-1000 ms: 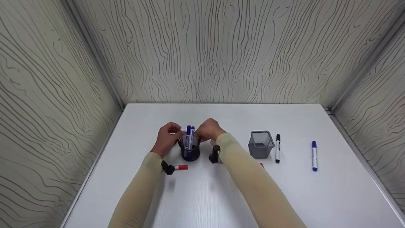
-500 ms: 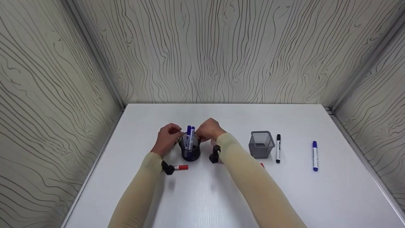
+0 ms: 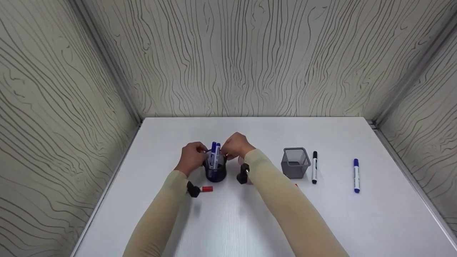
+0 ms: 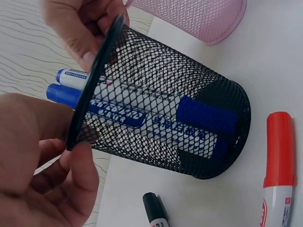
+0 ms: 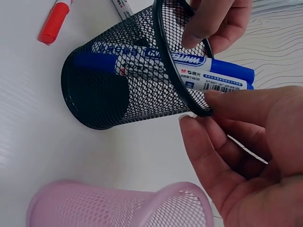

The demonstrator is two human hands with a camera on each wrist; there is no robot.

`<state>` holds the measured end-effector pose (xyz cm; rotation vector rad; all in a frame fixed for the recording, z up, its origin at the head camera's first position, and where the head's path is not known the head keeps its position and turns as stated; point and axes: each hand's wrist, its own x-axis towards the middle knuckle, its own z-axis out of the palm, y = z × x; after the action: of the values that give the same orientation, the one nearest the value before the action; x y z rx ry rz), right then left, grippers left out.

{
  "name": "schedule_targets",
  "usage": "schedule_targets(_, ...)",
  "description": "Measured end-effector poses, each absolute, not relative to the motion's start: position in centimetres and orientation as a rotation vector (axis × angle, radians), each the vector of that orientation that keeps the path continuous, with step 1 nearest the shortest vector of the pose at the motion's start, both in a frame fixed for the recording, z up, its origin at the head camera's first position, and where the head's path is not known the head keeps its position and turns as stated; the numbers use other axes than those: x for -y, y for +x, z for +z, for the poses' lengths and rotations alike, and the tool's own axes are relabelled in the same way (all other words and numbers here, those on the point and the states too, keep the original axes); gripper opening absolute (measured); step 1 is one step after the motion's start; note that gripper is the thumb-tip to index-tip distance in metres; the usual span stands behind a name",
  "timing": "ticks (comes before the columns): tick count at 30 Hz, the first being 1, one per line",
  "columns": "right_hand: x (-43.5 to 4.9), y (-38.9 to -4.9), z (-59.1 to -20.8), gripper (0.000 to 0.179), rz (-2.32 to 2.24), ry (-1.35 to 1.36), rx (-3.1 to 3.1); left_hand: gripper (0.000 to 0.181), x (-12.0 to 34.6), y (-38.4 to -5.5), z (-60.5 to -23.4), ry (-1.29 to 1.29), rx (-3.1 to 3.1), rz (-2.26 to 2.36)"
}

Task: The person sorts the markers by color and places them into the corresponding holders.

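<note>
A black round mesh pen cup (image 3: 215,175) stands left of the middle of the white table. Inside it lean two blue-and-white whiteboard markers (image 4: 206,116), their ends above the rim. My left hand (image 3: 191,157) pinches the cup's left rim between thumb and fingers. On the opposite side, my right hand (image 3: 237,145) pinches the rim too, its thumb outside in the right wrist view. A pink mesh cup (image 5: 94,205) stands right of the black one, mostly hidden by my right wrist in the head view.
A red-capped marker (image 3: 207,189) lies before the black cup; a dark-capped one (image 4: 154,208) shows in the left wrist view. To the right stand a grey square mesh cup (image 3: 295,167), a black marker (image 3: 314,167) and a blue marker (image 3: 356,175). Walls (image 3: 228,64) enclose the table.
My left hand has shifted slightly right, closer in over the cup's rim. My right hand stays at the opposite rim, and the cup and its markers hold nearly the same place.
</note>
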<state>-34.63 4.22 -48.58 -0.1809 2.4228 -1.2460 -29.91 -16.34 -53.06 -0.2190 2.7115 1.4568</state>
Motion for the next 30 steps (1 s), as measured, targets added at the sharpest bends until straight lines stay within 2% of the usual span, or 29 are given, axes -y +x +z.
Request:
schedule_targets(15, -9.3, -36.2, -45.6, 0.028, -1.299, -0.152, -2.534, 0.01, 16.2, -30.1, -52.8, -0.202, -2.757, 1.452)
schedule_targets(30, -16.0, -37.6, -45.1, 0.036, -1.322, 0.025, -2.568, 0.011, 15.9, -30.1, -53.0, -0.246, -2.735, 1.438)
